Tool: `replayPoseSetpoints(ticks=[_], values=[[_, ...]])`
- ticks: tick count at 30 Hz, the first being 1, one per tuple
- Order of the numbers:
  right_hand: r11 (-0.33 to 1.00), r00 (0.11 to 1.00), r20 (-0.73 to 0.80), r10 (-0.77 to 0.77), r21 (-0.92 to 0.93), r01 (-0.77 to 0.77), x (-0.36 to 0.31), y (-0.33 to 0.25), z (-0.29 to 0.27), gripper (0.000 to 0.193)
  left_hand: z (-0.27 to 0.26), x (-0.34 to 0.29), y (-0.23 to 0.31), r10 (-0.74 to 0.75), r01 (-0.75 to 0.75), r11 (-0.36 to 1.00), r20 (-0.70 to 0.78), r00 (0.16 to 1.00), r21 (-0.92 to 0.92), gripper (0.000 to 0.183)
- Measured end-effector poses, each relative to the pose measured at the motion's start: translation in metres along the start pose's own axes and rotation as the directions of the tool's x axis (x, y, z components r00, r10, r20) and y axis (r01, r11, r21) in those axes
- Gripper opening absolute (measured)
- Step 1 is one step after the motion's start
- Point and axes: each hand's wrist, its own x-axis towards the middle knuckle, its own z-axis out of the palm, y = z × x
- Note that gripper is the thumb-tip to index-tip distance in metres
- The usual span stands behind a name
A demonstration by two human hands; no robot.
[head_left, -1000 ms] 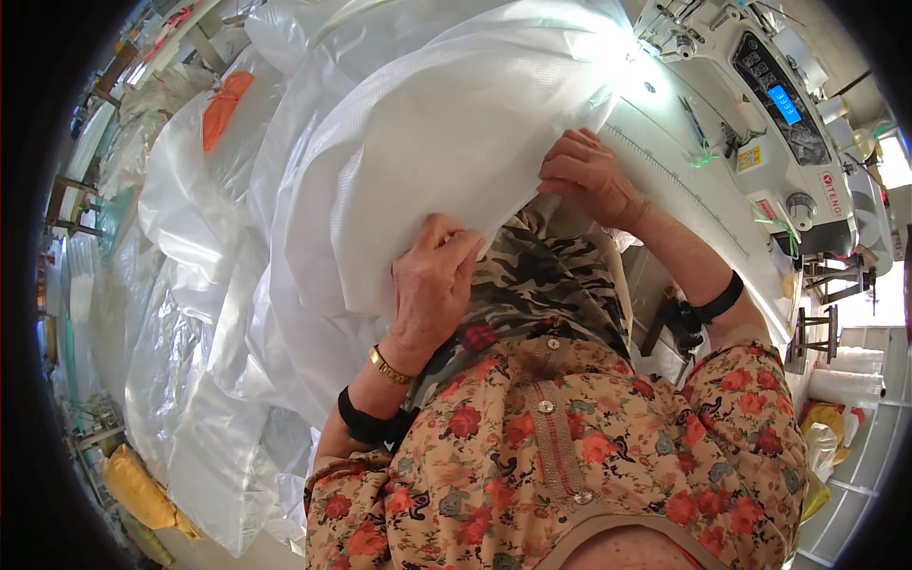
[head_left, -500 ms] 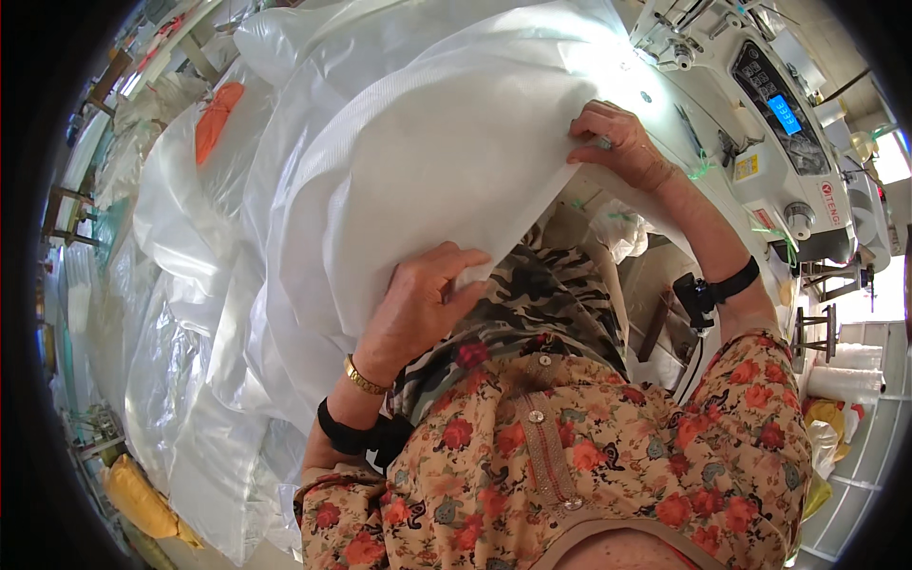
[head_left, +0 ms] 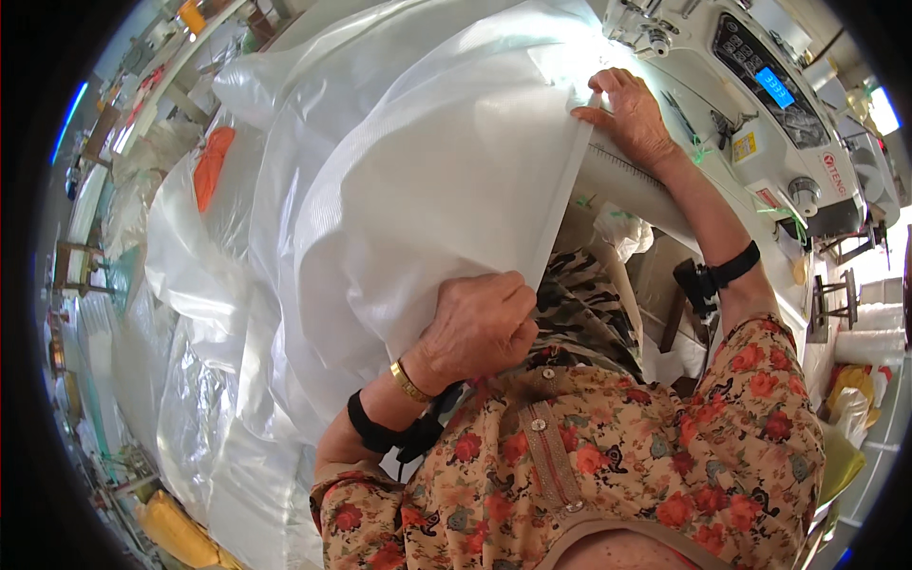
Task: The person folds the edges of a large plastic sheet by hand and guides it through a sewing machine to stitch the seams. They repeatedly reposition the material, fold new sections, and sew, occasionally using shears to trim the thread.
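A large white woven plastic sheet [head_left: 446,180] spreads over the work surface and hangs down toward my lap. Its near edge, a straight folded strip, runs from my left hand up to the bright spot under the sewing machine [head_left: 779,123]. My left hand [head_left: 484,328] is closed in a fist around the lower end of that edge, close to my body. Farther off, my right hand [head_left: 632,119] pinches the upper part of the edge between thumb and fingers, just short of the lit needle area. The needle itself is lost in glare.
A pair of small scissors or snips [head_left: 680,114] lies on the machine bed beside green thread. An orange piece of cloth [head_left: 213,169] rests among the white sheets at left. Thread cones [head_left: 872,332] stand at right, a yellow bundle [head_left: 176,527] at lower left.
My left hand has moved right and toward me, closing into a fist on the sheet. My right hand has gone slightly farther away, and the sheet's edge now runs straighter and steeper.
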Motion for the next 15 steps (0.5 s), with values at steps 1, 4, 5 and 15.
replayPoseSetpoints(ticks=[1,4,5,15], values=[[0.993,0.99,0.09,0.111,-0.049,-0.107,-0.006,-0.001,-0.002,0.053,0.002,0.002,0.002,0.014,-0.014,1.0,0.013,1.0,-0.001,0.012],[0.988,0.984,0.083,0.156,-0.03,-0.154,-0.019,-0.004,-0.009,0.056,0.004,0.007,0.008,0.051,-0.057,0.995,0.086,0.995,0.078,0.013],[0.985,0.983,0.068,0.17,-0.008,-0.17,-0.022,-0.005,-0.01,0.054,0.004,0.008,0.009,0.074,-0.082,0.994,0.101,0.992,0.078,0.013],[0.972,0.975,0.043,0.216,-0.103,-0.211,-0.019,-0.002,-0.003,0.074,-0.004,0.052,-0.006,0.137,-0.174,0.957,0.166,0.977,0.233,0.012]])
